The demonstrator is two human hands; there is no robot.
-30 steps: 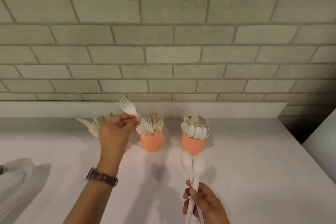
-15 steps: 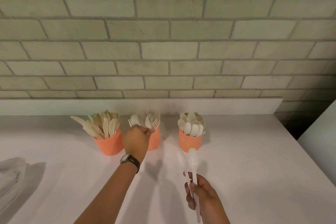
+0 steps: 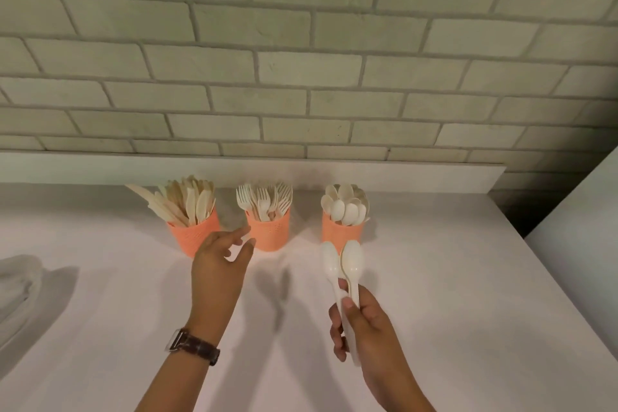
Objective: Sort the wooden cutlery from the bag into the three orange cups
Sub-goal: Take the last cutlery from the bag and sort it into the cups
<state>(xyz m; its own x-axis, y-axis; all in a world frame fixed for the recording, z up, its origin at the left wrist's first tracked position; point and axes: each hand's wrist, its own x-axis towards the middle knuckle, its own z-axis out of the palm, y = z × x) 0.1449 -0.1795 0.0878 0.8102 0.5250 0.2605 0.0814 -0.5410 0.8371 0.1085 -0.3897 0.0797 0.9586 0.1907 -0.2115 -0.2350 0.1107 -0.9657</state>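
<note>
- Two wooden spoons (image 3: 344,262) at lower centre-right of frame, bowls up, handles pinched together between the thumb and curled fingers of the right hand (image 3: 361,328).
- Just above them in the picture, the rightmost orange cup, the spoon cup (image 3: 341,233), already crowded with spoons, bowls up. Held bowls overlapping its lower edge in view; contact impossible to tell.
- At centre of frame, the fork cup (image 3: 269,234), full, tines up. To its left, the knife cup (image 3: 195,239), blades fanned out toward upper left.
- Left hand (image 3: 217,266) empty, fingers loosely spread and relaxed, fingertips just beside the fork cup's lower left and partly in front of the knife cup. Touching either or not: cannot tell.
- Step in hand, by judgement: bringing the spoon pair to its cup. Sorting seemingly far along, with all three cups well filled.
- Next move probably calls for lifting the pair over the rim, turning the handles downward and easing them in among the packed bowls without tipping a light cup. Perhaps steadying it with the free hand.
- At the left edge, a pale crumpled shape, likely the bag (image 3: 16,284), well apart from the cups, contents hidden.
- Everything resting on a white table (image 3: 434,294), with a pale brick wall (image 3: 301,77) filling the upper frame.
- Brown-strapped wristwatch (image 3: 192,346) on the left wrist, dial not visible.
- No brand, label or legible writing anywhere.
</note>
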